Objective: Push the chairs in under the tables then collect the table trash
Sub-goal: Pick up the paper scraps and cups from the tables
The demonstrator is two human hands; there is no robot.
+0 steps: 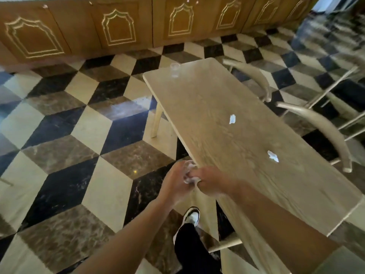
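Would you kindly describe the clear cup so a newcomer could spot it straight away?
Start at the long pale wooden table on the checkered floor. Follow it to its far end, toward the brown cabinets; the clear plastic cup stands upright by the far left corner. Unlike the two crumpled white scraps nearer the person, it is transparent and upright.

bench: a long pale wood-grain bench (pixel 227 119) running from the lower right away to the upper centre, standing on light legs
far end of bench: a clear plastic cup (pixel 175 69) upright near the far left corner
middle of bench: a crumpled white scrap (pixel 232 119) lying on the top
nearer part of bench: a second white scrap (pixel 273 156) toward the right edge, well apart from the first
floor: checkered floor (pixel 79 125) of black, cream and brown marbled tiles, carrying the bench legs
floor beside bench: one black-and-white shoe (pixel 191 216) planted by the left edge
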